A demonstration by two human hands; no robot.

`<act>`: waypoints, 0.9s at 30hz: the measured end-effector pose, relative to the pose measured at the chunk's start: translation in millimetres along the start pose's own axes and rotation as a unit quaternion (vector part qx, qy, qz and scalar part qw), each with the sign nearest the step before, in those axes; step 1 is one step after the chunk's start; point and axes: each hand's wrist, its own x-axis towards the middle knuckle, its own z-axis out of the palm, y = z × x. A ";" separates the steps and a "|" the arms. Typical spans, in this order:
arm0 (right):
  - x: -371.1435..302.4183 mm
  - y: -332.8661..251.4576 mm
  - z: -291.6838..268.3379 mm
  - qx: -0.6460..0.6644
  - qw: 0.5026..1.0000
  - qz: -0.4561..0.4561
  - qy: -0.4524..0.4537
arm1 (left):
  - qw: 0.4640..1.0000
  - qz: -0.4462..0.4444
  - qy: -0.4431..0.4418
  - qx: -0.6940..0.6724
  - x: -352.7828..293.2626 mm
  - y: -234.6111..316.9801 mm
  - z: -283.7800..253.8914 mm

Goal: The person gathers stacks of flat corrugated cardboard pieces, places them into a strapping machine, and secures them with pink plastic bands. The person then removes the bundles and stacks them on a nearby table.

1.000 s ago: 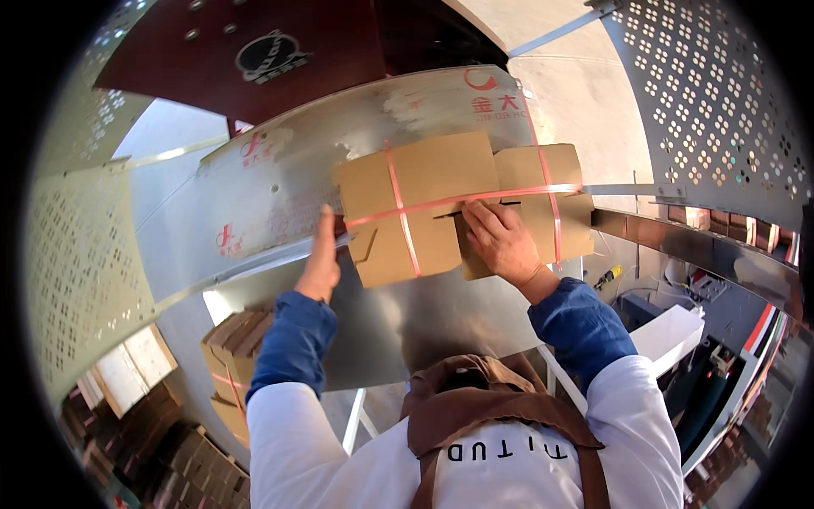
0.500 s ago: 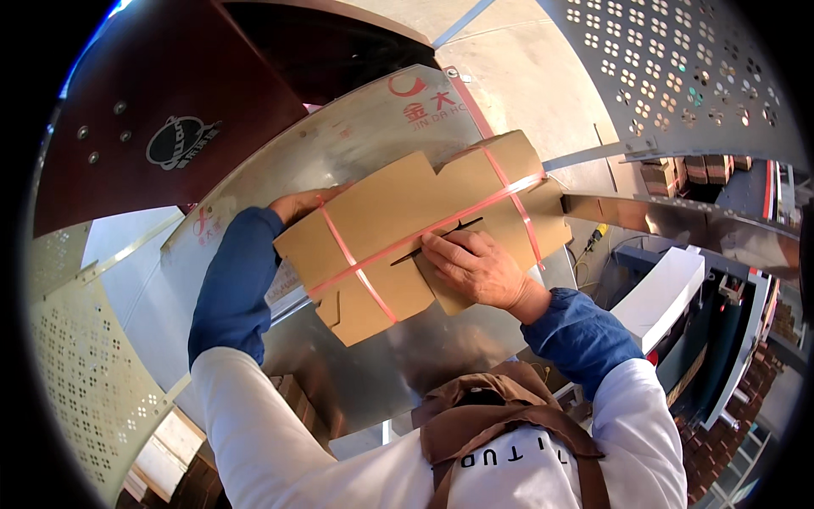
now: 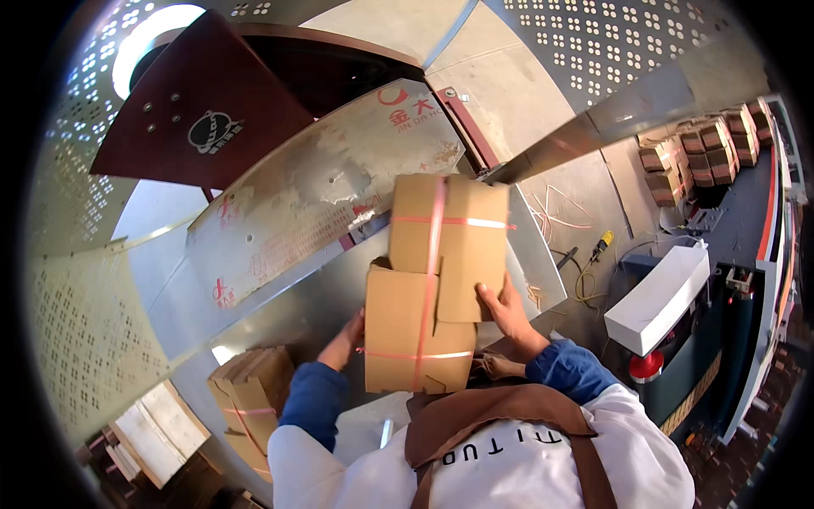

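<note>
A bundle of flat brown cardboard boxes (image 3: pixel 407 314), bound with pink strapping, is held up between my hands in front of my chest. Its long side points away from me. My left hand (image 3: pixel 343 341) grips the left edge near the lower end, its fingers partly hidden behind the cardboard. On the right edge my right hand (image 3: pixel 509 314) has its thumb on the top face, the other fingers out of sight beneath. Strapping crosses the bundle once lengthwise and twice across.
Beyond the bundle lies a worn metal machine plate (image 3: pixel 297 212) under a dark red cover (image 3: pixel 203 110). More strapped bundles (image 3: pixel 254 394) stand at lower left, others (image 3: pixel 708 153) at upper right. A white box-shaped part (image 3: pixel 657 299) and red knob (image 3: pixel 646 366) are to the right. Strap scraps (image 3: pixel 560 210) lie nearby.
The bundle has come off the metal plate toward me and turned from slanting sideways to lengthwise. My right hand has shifted from its top face to its right edge; my left hand came nearer.
</note>
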 end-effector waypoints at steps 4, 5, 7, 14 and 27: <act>36.7 -19.9 -15.4 -0.120 0.990 -0.056 -0.049 | 0.986 0.077 0.087 -0.123 -5.9 -36.4 81.6; 49.2 -19.0 -21.9 -0.138 0.986 -0.081 -0.042 | 0.981 0.094 0.095 -0.143 -2.6 -35.3 101.5; 69.7 -36.7 -34.1 -0.113 0.989 -0.061 -0.076 | 0.968 0.126 0.116 -0.184 1.5 -36.6 129.7; 125.7 -5.7 -110.0 -0.024 0.997 -0.042 -0.062 | 0.959 0.204 0.074 -0.181 47.0 -12.6 181.1; -112.9 -3.3 100.9 -0.185 0.915 -0.181 -0.308 | 0.643 0.283 0.652 0.287 -318.9 -183.0 -106.6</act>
